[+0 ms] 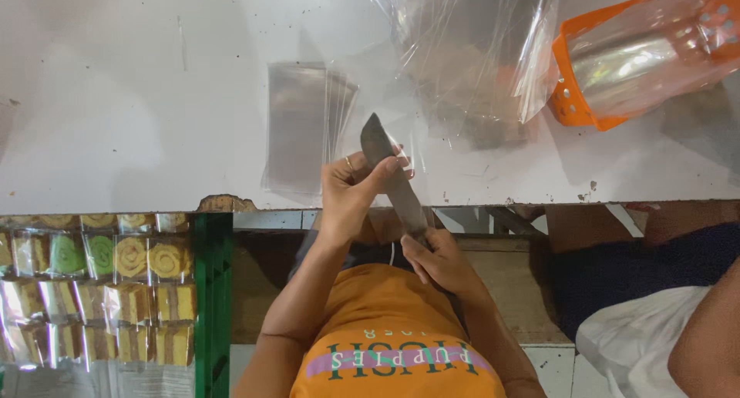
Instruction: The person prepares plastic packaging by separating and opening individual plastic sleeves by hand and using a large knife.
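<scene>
Both hands grip the knife (393, 181): right (443, 263) at handle, left (351, 194) pinching blade, tip pointing away.

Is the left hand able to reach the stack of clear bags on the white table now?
Probably yes: the stack of clear bags lies just beyond the left hand with nothing between, though that hand now pinches the knife.

The left hand (351, 194) is up in front of the body, with the arm bent at the elbow. Its fingers (385, 167) curl in and pinch something thin, and the thumb sits close to them. A ring is on one finger. The right hand (441, 261) is lower and nearer the body. It is closed in a grip, with the wrist bent a little.
</scene>
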